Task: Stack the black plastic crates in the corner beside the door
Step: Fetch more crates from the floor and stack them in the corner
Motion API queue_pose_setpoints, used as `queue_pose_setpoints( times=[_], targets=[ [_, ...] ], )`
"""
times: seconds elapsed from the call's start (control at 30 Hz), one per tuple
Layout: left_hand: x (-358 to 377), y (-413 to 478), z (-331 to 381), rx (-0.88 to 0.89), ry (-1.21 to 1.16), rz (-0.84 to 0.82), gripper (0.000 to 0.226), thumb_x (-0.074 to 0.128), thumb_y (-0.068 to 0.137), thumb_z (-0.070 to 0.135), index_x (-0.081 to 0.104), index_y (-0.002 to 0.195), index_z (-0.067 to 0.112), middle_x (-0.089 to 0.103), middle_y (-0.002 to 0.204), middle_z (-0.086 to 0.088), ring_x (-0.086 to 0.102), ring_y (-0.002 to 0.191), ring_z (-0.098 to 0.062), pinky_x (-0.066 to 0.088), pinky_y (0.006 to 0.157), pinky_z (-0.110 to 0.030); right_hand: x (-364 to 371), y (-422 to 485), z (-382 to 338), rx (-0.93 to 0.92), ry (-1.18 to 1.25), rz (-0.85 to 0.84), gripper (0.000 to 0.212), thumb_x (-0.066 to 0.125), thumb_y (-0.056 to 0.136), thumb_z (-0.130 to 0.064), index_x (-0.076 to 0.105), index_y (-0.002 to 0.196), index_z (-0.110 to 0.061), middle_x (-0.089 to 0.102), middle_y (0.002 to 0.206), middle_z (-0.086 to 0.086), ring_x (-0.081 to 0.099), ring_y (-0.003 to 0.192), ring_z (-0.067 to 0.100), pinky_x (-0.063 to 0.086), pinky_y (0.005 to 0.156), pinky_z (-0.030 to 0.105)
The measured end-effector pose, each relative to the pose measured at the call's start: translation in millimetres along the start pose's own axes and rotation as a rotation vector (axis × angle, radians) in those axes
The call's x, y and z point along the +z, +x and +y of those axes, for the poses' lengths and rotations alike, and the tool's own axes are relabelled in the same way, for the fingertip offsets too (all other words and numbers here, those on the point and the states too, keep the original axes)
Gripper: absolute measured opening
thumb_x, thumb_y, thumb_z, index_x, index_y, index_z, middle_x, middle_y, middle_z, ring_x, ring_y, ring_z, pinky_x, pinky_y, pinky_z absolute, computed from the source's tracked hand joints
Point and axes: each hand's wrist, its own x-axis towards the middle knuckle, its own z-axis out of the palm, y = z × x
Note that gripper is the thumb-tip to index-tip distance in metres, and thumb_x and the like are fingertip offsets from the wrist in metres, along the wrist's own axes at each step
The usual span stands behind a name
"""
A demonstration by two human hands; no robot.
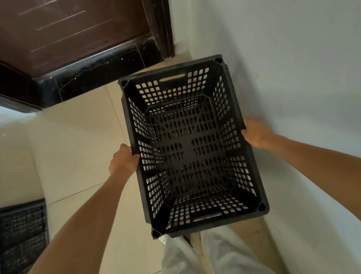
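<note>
Head view: the black crate (191,147) sits open side up in the corner, its right long edge close against the white wall (307,66) and its far end near the dark door (59,30). The left hand (124,160) grips the left rim and the right hand (256,132) grips the right rim. Bare tiled floor (81,154) lies open to the left. More crates (13,248) stand well apart at the lower left.
</note>
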Motion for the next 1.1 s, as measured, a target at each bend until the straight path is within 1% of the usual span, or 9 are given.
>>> queue_pose_setpoints(
  times=[0.17,0.3,0.37,0.47,0.67,0.8,0.9,1.1],
  targets=[
    [4.7,0.3,-6.9,-0.009,0.004,-0.01,0.024,0.051,0.098,0.02,0.048,0.118,0.008,0.064,0.114,-0.015,0.06,0.104,-0.035,0.047,0.083,-0.042,9.6,3.9,4.1,-0.035,-0.011,0.057,0.023,0.051,0.097,-0.019,0.052,0.115,-0.004,0.061,0.113,0.02,0.059,0.104,0.037,0.039,0.077,0.032],
    [0.7,-1.0,-5.9,-0.007,0.016,-0.011,0.025,0.052,0.097,0.02,0.048,0.118,0.007,0.063,0.116,-0.015,0.06,0.106,-0.036,0.05,0.088,-0.046,7.1,5.5,1.6,-0.054,-0.018,0.075,0.023,0.052,0.097,-0.02,0.05,0.114,-0.004,0.061,0.112,0.021,0.059,0.103,0.037,0.039,0.075,0.033],
    [0.9,-2.8,-5.6,-0.018,0.003,-0.001,0.025,0.053,0.097,0.021,0.048,0.118,0.007,0.063,0.116,-0.016,0.06,0.106,-0.037,0.05,0.088,-0.047,4.6,9.3,-1.4,-0.062,-0.026,0.095,0.026,0.052,0.097,-0.019,0.05,0.117,-0.002,0.06,0.114,0.024,0.058,0.105,0.04,0.041,0.078,0.035],
    [1.5,-5.5,-6.9,-0.023,-0.007,0.001,0.027,0.053,0.096,0.022,0.048,0.117,0.006,0.062,0.116,-0.017,0.06,0.106,-0.038,0.05,0.089,-0.048,-0.5,14.3,-7.4,-0.065,-0.022,0.101,0.032,0.052,0.097,-0.018,0.048,0.123,0.0,0.058,0.122,0.025,0.056,0.112,0.04,0.044,0.087,0.039],
    [0.7,-1.9,-6.1,-0.02,-0.015,0.006,0.027,0.053,0.097,0.022,0.047,0.118,0.007,0.062,0.117,-0.016,0.06,0.106,-0.037,0.05,0.09,-0.048,-0.8,16.6,-10.3,-0.051,-0.021,0.089,0.033,0.05,0.097,-0.018,0.046,0.126,-0.002,0.057,0.122,0.022,0.055,0.111,0.038,0.042,0.085,0.035],
    [2.5,-1.1,-5.9,-0.01,-0.02,0.022,0.025,0.053,0.098,0.024,0.048,0.117,0.008,0.063,0.116,-0.015,0.06,0.105,-0.036,0.05,0.088,-0.047,-1.5,16.6,-10.9,-0.029,-0.013,0.059,0.039,0.049,0.097,-0.017,0.044,0.133,-0.002,0.054,0.129,0.023,0.053,0.118,0.039,0.043,0.096,0.04],
    [2.1,-0.9,-6.3,0.005,-0.016,0.03,0.026,0.053,0.098,0.024,0.048,0.118,0.007,0.063,0.118,-0.015,0.06,0.106,-0.036,0.05,0.089,-0.048,0.6,13.4,-8.4,-0.025,0.002,0.056,0.038,0.049,0.098,-0.016,0.042,0.132,-0.001,0.056,0.126,0.024,0.055,0.114,0.039,0.044,0.093,0.041],
    [4.2,0.8,-6.9,0.027,0.004,0.026,0.027,0.053,0.098,0.022,0.048,0.119,0.006,0.062,0.12,-0.017,0.059,0.109,-0.038,0.049,0.089,-0.048,4.4,6.4,-5.8,-0.007,0.041,0.042,0.042,0.048,0.098,-0.017,0.039,0.136,-0.004,0.054,0.129,0.022,0.054,0.115,0.038,0.043,0.092,0.038]
  ],
)
